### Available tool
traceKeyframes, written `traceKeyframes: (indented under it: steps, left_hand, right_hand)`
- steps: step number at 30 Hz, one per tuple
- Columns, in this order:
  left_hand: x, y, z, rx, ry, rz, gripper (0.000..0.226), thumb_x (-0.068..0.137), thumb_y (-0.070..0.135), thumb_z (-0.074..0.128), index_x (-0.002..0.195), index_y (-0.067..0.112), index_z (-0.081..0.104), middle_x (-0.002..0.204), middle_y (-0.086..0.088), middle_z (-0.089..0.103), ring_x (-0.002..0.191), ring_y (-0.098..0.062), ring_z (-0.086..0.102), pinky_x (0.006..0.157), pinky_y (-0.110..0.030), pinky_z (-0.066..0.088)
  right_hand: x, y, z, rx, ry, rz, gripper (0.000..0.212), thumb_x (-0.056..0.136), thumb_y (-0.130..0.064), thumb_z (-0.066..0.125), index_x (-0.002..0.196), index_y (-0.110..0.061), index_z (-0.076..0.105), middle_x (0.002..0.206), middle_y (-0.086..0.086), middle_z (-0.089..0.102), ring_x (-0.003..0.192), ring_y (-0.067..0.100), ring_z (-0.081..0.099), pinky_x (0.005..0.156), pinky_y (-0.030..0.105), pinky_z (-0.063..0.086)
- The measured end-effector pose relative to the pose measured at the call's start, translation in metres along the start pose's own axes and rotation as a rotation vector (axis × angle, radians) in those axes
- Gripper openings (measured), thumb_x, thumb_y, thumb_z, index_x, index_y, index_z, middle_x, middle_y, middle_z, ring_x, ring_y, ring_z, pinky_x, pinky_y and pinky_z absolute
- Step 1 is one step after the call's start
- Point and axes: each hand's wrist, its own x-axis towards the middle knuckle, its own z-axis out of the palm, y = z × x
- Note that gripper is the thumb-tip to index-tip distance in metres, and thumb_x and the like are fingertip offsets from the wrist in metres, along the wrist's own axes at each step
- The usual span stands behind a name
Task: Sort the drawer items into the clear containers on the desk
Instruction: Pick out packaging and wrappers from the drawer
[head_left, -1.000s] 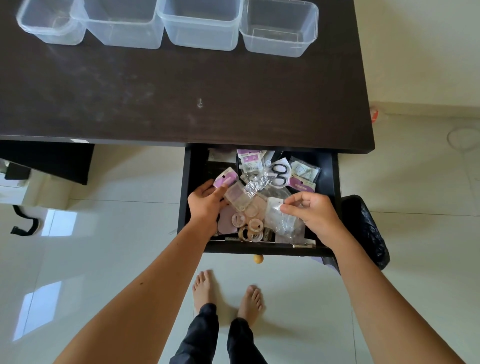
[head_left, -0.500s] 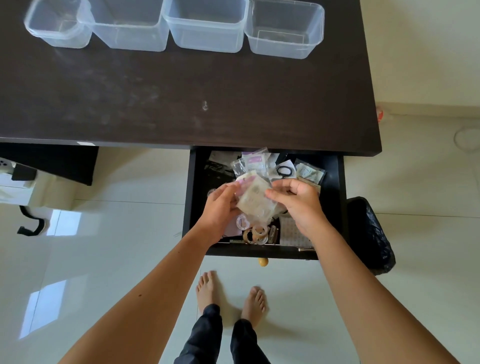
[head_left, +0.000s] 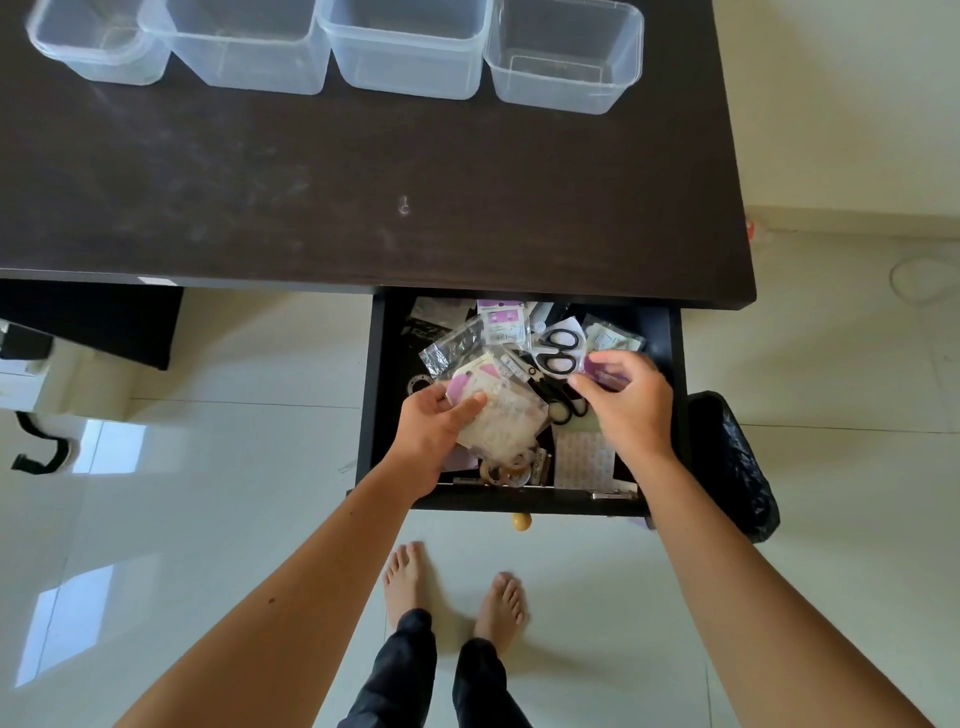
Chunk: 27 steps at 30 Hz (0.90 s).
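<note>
Clear plastic containers (head_left: 405, 52), glossy floor (head_left: 156, 519)

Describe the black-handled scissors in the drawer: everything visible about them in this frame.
The scissors lie flat near the back of the open drawer, on a white backing that looks like retail packaging. Only the two glossy black oval handle loops show clearly; the blades run forward and left under clear packets and cannot be made out. The right hand hovers just right of the handles, its fingers close to them; whether they touch is unclear. The left hand holds a separate packet stack beside them.
</note>
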Motion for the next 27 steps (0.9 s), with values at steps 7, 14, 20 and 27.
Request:
traceKeyframes:
  steps: [7, 14, 20, 27]
  left_hand:
    - [0.005, -0.002, -0.005, 0.04, 0.0, 0.006, 0.033, 0.091, 0.012, 0.077, 0.121, 0.004, 0.065, 0.11, -0.015, 0.078, 0.099, -0.032, 0.077, 0.06, -0.044, 0.065]
    - [0.009, -0.003, -0.007, 0.108, 0.038, -0.014, 0.032, 0.092, 0.017, 0.077, 0.119, 0.008, 0.064, 0.11, -0.013, 0.076, 0.085, -0.025, 0.08, 0.077, -0.067, 0.06]
    - [0.01, -0.004, -0.004, 0.159, 0.002, -0.041, 0.035, 0.093, 0.024, 0.077, 0.12, 0.006, 0.064, 0.112, -0.02, 0.075, 0.088, -0.04, 0.078, 0.062, -0.057, 0.061]
    - [0.007, -0.001, -0.006, 0.076, -0.068, -0.016, 0.046, 0.096, 0.041, 0.068, 0.12, 0.002, 0.068, 0.113, -0.027, 0.074, 0.109, -0.051, 0.069, 0.095, -0.068, 0.053]
  right_hand:
    - [0.013, 0.016, 0.003, -0.203, -0.038, -0.067, 0.056, 0.077, -0.014, 0.093, 0.129, -0.01, 0.071, 0.123, -0.001, 0.068, 0.108, 0.012, 0.063, 0.094, 0.024, 0.05]
    - [-0.002, 0.013, 0.001, -0.183, 0.021, -0.246, 0.029, 0.091, -0.011, 0.081, 0.12, -0.009, 0.079, 0.114, 0.003, 0.078, 0.098, 0.01, 0.07, 0.086, 0.018, 0.058]
    - [-0.022, -0.004, 0.016, -0.129, -0.076, -0.516, 0.021, 0.092, -0.012, 0.081, 0.112, -0.016, 0.083, 0.113, -0.003, 0.079, 0.107, 0.01, 0.071, 0.099, 0.022, 0.055]
    - [-0.027, -0.001, 0.029, -0.248, -0.26, -0.608, 0.022, 0.091, -0.013, 0.08, 0.11, -0.024, 0.084, 0.117, -0.009, 0.075, 0.111, 0.021, 0.06, 0.097, 0.03, 0.05]
